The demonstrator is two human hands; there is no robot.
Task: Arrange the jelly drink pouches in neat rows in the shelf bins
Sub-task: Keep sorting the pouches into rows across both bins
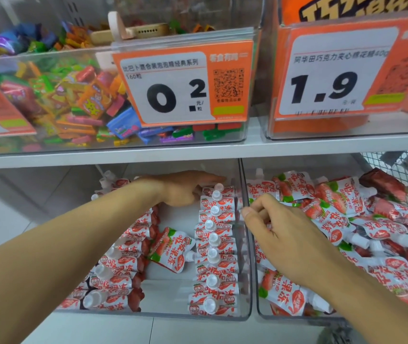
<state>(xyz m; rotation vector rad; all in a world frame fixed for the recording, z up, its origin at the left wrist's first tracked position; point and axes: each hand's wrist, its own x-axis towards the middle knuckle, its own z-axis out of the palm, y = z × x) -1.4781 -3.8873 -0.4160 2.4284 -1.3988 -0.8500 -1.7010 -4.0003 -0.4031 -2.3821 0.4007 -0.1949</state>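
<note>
White shop shelving (123, 155) fills the view, with two clear plastic bins side by side on the lower level and two more on the shelf above. Up top, the left one holds a jumble of brightly wrapped candies (69, 95) behind an orange price tag (183, 85) reading 0.2, and its neighbour carries a tag (332, 75) reading 1.9. Below, the left bin (247, 281) holds the red-and-white strawberry jelly drink pouches partly sorted: an upright row (214, 247) runs front to back against its right wall, white caps in a line, another row (121, 264) leans along its left side, and a single loose pouch (170, 247) lies tilted on the bare floor between them. The right bin (260, 311) is heaped with unsorted pouches (347, 219) lying every way (a few dark red packets sit among them at the back). The left hand (183, 187) reaches deep into the left bin, fingers extended flat toward the back wall, its underside touching the rearmost pouches of the right-hand row; it curls around nothing that I can see. The right hand (280, 232) hovers over the divide between the two lower bins, fingers loosely curled with thumb and forefinger close together; whether it pinches a pouch beneath cannot be told. A wire basket (401, 170) shows at the far right.
</note>
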